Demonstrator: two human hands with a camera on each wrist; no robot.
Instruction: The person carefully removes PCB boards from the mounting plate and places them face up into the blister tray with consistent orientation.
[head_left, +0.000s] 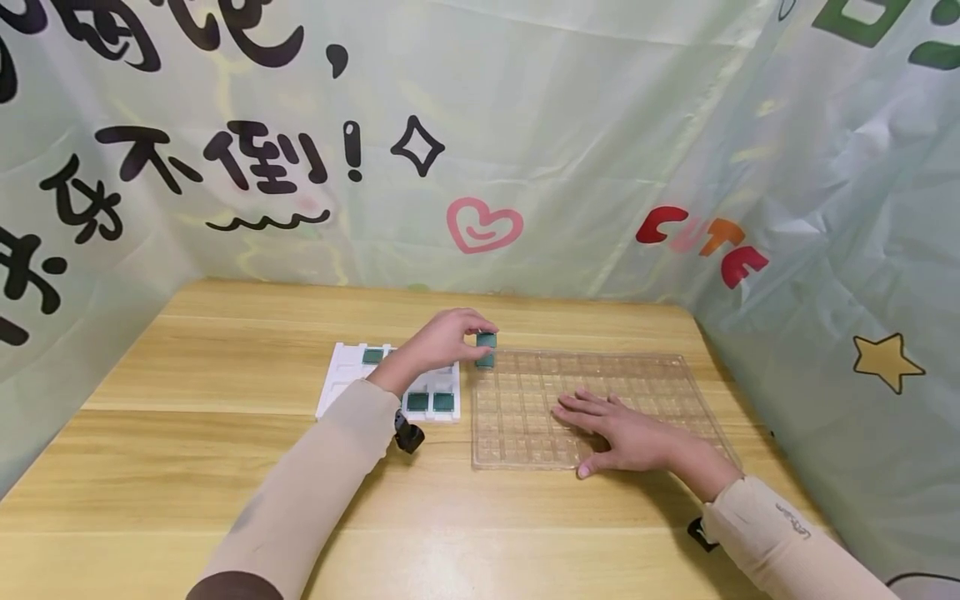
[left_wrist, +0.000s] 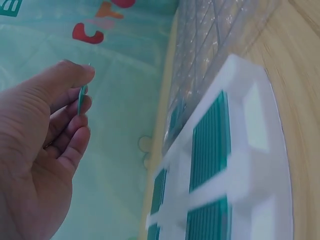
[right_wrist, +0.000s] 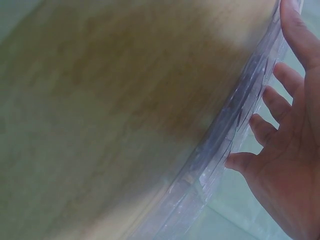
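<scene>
Green chip (head_left: 486,339) at clear tray's (head_left: 517,417) 10 o'clock corner, pinched btwn thumb & fingers of L hand (head_left: 446,342); prob. just above tray, but hard to tell if touching. R hand (head_left: 630,437) open w/ fingers spread on tray, holding nothing, wrist toward 4 o'clock. White tray (head_left: 343,373) on counter (head_left: 442,533) at clear tray's 9 o'clock, w/ more green chips (head_left: 417,402) in its cells

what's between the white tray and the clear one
In the head view, a narrow strip of bare table, with the left hand over its far end.
</scene>
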